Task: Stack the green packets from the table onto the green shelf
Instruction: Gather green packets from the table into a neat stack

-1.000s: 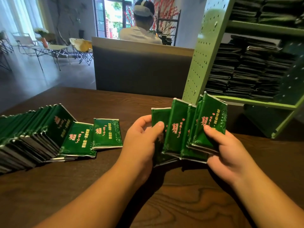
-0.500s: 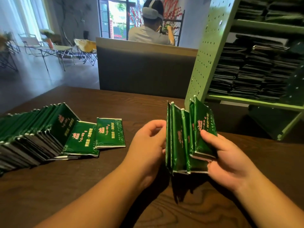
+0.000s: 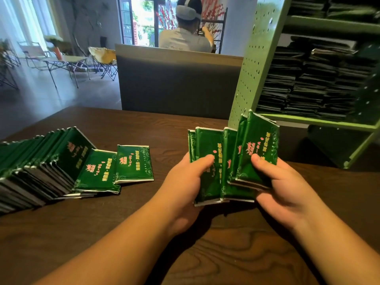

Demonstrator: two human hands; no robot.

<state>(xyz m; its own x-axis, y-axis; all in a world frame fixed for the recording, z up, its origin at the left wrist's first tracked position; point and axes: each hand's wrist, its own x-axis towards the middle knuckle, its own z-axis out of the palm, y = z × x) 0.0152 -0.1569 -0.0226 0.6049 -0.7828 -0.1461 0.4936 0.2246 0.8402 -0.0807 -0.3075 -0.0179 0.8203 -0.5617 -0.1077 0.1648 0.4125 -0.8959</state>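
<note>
Green packets (image 3: 232, 165) stand fanned between my two hands just above the table (image 3: 144, 124), a loose bundle with its lower edges at uneven heights and its tops splayed apart. That looseness is my worry: the bundle is not squared, so as I lift it toward the green shelf (image 3: 320, 120) I judge the middle packets, pinched only by their neighbours, could slide out and drop, or the fan could catch on the shelf lip and buckle. The film looks slick, which would make a slip more likely, and the shelf bay is already filled with dark stacks (image 3: 316, 83), so a crooked bundle could topple what sits there. My left hand (image 3: 183, 182) curls round the bundle's left side, thumb lying across the front face and the other fingers hidden behind, closed firmly on it. My right hand (image 3: 281, 186) grips the right-hand packets, thumb (image 3: 265, 164) pressed on the front face, fingers wrapped under and behind, likewise closed with no gap I can see. Well apart to the left, a long slanted row of packets (image 3: 41, 161) waits on the table, with two lying flat at its near end.
</note>
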